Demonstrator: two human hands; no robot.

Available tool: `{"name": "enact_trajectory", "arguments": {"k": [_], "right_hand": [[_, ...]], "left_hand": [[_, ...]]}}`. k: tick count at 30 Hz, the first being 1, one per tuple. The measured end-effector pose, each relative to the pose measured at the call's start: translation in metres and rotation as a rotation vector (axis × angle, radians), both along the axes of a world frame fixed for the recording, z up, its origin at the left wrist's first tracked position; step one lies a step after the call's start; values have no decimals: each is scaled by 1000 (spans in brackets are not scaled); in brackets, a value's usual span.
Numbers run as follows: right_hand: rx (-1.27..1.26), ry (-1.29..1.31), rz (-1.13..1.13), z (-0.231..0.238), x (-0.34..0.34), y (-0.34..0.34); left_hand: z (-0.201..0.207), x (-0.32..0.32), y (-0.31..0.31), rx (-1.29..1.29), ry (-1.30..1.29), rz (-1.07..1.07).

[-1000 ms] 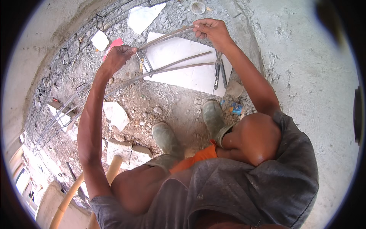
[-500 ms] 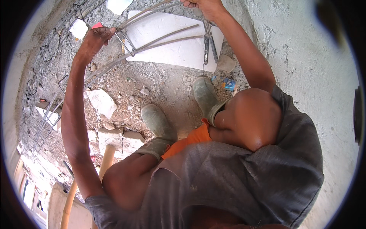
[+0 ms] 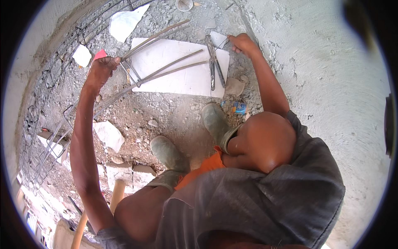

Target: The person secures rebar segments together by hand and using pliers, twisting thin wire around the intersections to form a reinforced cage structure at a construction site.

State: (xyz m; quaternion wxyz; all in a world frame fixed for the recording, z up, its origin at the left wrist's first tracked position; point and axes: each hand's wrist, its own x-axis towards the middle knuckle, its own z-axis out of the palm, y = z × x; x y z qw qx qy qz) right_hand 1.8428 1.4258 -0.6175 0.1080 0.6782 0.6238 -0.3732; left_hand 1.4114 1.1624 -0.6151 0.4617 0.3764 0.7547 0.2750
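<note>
My left hand (image 3: 101,72) is closed on a rebar cage at the upper left, at a square wire stirrup where the long steel bars (image 3: 159,35) pass through. The bars' loose ends reach right over a white board (image 3: 166,85) on the ground. My right hand (image 3: 244,45), fingers pinched, is beyond the board's right edge, apart from the bar ends. A thin dark wire (image 3: 224,42) runs from its fingertips. Long-handled pincers (image 3: 212,68) lie on the board, between the bar ends and my right hand.
Rubble and gravel cover the ground around my boots (image 3: 168,153). White broken pieces (image 3: 110,135) and a blue wrapper (image 3: 239,108) lie there. More of the rebar cage (image 3: 52,145) stretches along the left. A rough plastered wall (image 3: 327,91) rises at right; bamboo poles (image 3: 117,193) stand lower left.
My right hand has moved from beside the bar ends toward me and to the right, past the pincers. My left hand keeps its hold on the cage. The whole view has shifted slightly.
</note>
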Motion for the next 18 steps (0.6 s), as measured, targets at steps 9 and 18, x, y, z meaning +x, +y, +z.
{"name": "enact_trajectory", "arguments": {"k": [9,18], "right_hand": [[-26,725,84,16,-44,-38],[825,1172,454,203,-42,-70]], "left_hand": [[1,1,0,-6,6,6],[3,-4,-9,-1,3,-6]]}}
